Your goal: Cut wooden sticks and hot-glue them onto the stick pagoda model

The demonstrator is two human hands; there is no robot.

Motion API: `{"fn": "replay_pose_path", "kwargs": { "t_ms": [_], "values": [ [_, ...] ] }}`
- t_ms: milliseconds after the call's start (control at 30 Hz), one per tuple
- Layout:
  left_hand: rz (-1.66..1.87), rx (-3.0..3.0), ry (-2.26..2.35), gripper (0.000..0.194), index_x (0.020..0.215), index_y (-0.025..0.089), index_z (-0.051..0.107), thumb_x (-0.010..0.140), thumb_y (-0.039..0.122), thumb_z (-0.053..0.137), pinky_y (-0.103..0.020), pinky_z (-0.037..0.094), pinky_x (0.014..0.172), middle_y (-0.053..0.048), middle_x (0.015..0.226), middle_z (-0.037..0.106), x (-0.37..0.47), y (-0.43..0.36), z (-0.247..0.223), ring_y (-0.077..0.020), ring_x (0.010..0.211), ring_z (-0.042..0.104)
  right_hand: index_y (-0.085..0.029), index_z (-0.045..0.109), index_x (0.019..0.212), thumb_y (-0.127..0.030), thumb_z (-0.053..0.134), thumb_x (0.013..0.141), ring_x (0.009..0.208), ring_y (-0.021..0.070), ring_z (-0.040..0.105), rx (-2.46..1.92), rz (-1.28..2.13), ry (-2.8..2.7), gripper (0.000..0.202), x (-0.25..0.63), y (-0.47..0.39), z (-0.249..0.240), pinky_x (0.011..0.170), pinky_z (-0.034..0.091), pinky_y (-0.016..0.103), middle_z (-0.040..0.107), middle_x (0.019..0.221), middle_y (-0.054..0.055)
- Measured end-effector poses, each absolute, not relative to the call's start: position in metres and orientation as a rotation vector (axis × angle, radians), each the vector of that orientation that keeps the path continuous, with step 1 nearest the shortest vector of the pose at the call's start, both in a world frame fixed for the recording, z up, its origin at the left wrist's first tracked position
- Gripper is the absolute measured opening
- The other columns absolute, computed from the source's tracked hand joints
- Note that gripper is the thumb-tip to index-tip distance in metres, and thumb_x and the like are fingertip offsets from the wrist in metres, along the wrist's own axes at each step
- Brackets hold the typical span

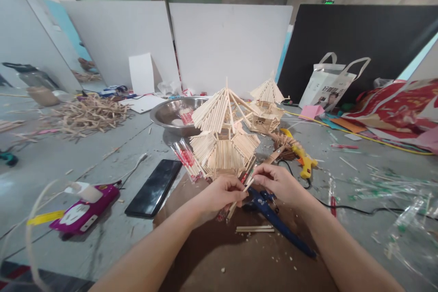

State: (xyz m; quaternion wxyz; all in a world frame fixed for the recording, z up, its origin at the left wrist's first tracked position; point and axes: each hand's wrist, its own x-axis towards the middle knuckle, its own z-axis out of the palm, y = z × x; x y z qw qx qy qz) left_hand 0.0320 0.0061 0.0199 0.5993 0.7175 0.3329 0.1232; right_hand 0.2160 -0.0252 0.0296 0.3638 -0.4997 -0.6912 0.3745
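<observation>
Between my hands is a thin wooden stick (pixel 248 185), pinched at its lower end by my left hand (pixel 228 194) and at its upper end by my right hand (pixel 272 179). Both hands are closed. Just beyond them stands a pagoda model (pixel 224 146) built of pale sticks, its upper roof partly covered. Blue-handled pliers (pixel 278 223) lie below my right hand, their head partly hidden. A few cut sticks (pixel 255 228) rest on the brown board (pixel 205 255) nearer to me.
A second stick pagoda (pixel 267 107) stands behind, with a yellow glue gun (pixel 304 157) to its right. A steel bowl (pixel 164 116), a phone (pixel 153 187) and a purple power strip (pixel 85 210) are at left. Plastic wrappers (pixel 393 196) litter the right; a stick pile (pixel 92 114) lies far left.
</observation>
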Motion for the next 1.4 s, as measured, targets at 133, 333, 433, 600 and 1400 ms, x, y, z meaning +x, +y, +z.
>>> {"fn": "replay_pose_path", "kwargs": {
  "t_ms": [133, 333, 433, 600, 1400],
  "values": [
    [0.321, 1.682, 0.763, 0.032, 0.072, 0.012, 0.052, 0.071, 0.043, 0.047, -0.017, 0.027, 0.036, 0.001, 0.057, 0.053, 0.034, 0.003, 0.018, -0.0026, 0.036, 0.036, -0.017, 0.051, 0.074, -0.033, 0.045, 0.076, 0.043, 0.0054, 0.039, -1.295, 1.014, -1.671, 0.017, 0.219, -0.024, 0.029, 0.041, 0.03, 0.017, 0.046, 0.055, -0.005],
    [0.388, 1.745, 0.832, 0.033, 0.068, 0.012, 0.053, 0.072, 0.044, 0.046, -0.017, 0.028, 0.039, 0.002, 0.055, 0.052, 0.034, 0.005, 0.014, -0.0034, 0.039, 0.037, -0.018, 0.046, 0.074, -0.042, 0.047, 0.073, 0.039, 0.0047, 0.04, -1.273, 0.922, -1.416, 0.024, 0.231, -0.024, 0.038, 0.038, 0.032, 0.018, 0.05, 0.06, -0.003],
    [0.438, 1.8, 0.856, 0.032, 0.066, 0.011, 0.054, 0.073, 0.042, 0.045, -0.017, 0.028, 0.04, 0.001, 0.055, 0.05, 0.034, 0.006, 0.014, -0.004, 0.041, 0.037, -0.017, 0.046, 0.074, -0.044, 0.048, 0.072, 0.04, 0.005, 0.041, -1.27, 0.87, -1.406, 0.026, 0.236, -0.027, 0.044, 0.038, 0.032, 0.018, 0.051, 0.063, -0.002],
    [0.476, 1.925, 0.855, 0.031, 0.06, 0.012, 0.055, 0.073, 0.038, 0.045, -0.018, 0.029, 0.044, 0.001, 0.053, 0.049, 0.036, 0.005, 0.015, -0.0055, 0.047, 0.04, -0.018, 0.048, 0.075, -0.043, 0.046, 0.073, 0.041, 0.0056, 0.041, -1.339, 0.846, -1.473, 0.026, 0.238, -0.028, 0.044, 0.04, 0.033, 0.018, 0.05, 0.061, -0.002],
    [0.117, 2.65, 1.309, 0.04, 0.063, 0.017, 0.058, 0.079, 0.04, 0.03, -0.024, 0.033, 0.055, -0.004, 0.06, 0.059, 0.026, 0.023, 0.003, -0.0141, 0.058, 0.053, -0.021, 0.056, 0.079, -0.015, 0.043, 0.07, 0.078, 0.0162, 0.051, -2.025, 0.286, -2.524, 0.017, 0.269, -0.002, -0.01, 0.057, 0.03, 0.023, 0.056, 0.084, 0.005]
  ]
}}
